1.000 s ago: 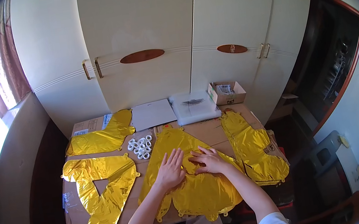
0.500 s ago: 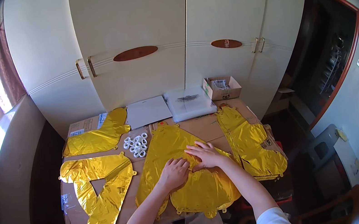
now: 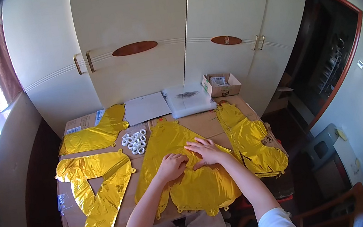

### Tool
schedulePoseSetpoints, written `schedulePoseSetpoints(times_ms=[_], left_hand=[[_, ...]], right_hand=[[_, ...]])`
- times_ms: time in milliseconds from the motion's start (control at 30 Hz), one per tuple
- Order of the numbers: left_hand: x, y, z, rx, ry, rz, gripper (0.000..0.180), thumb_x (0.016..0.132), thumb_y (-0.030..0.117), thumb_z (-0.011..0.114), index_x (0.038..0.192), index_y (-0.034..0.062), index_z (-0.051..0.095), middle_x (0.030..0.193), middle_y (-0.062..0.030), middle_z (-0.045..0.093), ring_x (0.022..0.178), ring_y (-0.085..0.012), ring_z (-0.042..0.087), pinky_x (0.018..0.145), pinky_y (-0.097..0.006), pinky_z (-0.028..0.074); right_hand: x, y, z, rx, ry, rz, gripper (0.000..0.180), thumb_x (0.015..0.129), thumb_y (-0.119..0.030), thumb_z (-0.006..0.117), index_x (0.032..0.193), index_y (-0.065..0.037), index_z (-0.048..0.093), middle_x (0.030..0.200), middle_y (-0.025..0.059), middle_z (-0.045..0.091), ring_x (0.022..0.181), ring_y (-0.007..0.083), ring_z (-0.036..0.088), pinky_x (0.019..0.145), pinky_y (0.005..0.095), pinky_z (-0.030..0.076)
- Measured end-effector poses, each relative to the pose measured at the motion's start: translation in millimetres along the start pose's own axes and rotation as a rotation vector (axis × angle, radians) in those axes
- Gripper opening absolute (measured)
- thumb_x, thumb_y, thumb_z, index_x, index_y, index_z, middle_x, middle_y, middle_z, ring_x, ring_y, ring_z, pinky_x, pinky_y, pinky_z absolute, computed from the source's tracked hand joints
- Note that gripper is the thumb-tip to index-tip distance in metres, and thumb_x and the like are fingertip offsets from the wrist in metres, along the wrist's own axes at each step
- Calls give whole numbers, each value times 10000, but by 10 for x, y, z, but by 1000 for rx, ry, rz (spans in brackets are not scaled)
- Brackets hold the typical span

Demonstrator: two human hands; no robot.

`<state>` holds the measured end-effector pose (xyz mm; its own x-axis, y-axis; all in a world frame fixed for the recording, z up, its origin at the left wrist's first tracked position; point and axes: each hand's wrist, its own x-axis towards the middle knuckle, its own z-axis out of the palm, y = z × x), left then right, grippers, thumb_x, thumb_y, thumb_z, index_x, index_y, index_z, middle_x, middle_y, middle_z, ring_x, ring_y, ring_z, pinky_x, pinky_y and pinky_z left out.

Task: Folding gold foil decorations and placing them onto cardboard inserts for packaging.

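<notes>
Middle gold foil (image 3: 201,190): just right of the white rings (image 3: 134,141) — long axis runs from a narrow end beyond the rings to a broad end nearer the person
Left hand (image 3: 172,166): nearer the rings, fingers curled on the foil; pinching or pressing, cannot tell
Right hand (image 3: 205,151): farther from the rings, thumb spread from fingers
Hidden: left fingertips, foil beneath both hands

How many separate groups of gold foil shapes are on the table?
4: upper-left foil, lower-left foil, centre foil under the left hand and right hand, and far-right foil. Layers underneath may be hidden.
</notes>
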<state>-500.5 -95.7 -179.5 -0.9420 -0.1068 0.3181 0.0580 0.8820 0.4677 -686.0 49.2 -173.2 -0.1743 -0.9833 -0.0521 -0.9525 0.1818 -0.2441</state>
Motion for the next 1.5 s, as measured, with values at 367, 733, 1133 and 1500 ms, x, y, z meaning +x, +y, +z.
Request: schedulePoseSetpoints(times_ms=[367,733,1133,1500], left_hand=[[-32,80,2,133,87,5,215,872,246,629,1054,170,714,1049,-6,657,1024,-234,587,949,-408,415],[2,103,29,69,86,29,209,859,195,651,1050,145,718,1056,-35,637,1010,-256,561,940,-406,414],[14,112,37,68,103,58,241,838,244,685,1050,131,710,1076,-43,638,1017,-251,569,965,-419,411],[-13,98,42,75,72,59,326,801,318,722,1076,143,699,1083,-41,630,1024,-253,561,964,-410,414]], right_hand=[[-567,-248,-185,6,446,-15,780,749,-422,784,1391,-141,443,1351,95,480,1272,313,416,1034,425,350],[-2440,-756,836,1260,1033,844,268,881,-27,658,1114,-74,535,905,-18,515,801,51,478,718,199,410],[-2367,-908,615,1801,779,783,130,938,-151,622,989,-48,562,883,41,626,750,162,679,593,241,480],[-1911,-1051,493,773,693,611,221,891,-197,668,823,5,610,764,108,638,650,200,616,586,330,471]])
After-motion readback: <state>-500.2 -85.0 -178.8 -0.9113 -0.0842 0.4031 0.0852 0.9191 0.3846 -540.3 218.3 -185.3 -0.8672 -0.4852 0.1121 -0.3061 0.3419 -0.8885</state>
